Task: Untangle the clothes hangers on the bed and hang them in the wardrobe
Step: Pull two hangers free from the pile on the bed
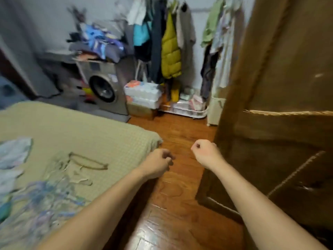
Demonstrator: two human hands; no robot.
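Note:
A blurred heap of tangled hangers (pixel 59 179) lies on the bed (pixel 75 134), which has a beige cover; one brownish hanger (pixel 88 162) lies a little apart at the heap's far edge. My left hand (pixel 158 162) hovers over the bed's right corner with fingers curled, holding nothing. My right hand (pixel 205 152) is a fist over the wooden floor, also with nothing in it. The brown wardrobe (pixel 281 105) stands close on the right, showing its door panel.
An open rack of hanging clothes (pixel 169 46) fills the far wall, with storage boxes (pixel 144 94) under it. A washing machine (pixel 104 87) piled with laundry stands beyond the bed. Folded cloth (pixel 14 152) lies at the bed's left. Wooden floor (pixel 176 195) runs between bed and wardrobe.

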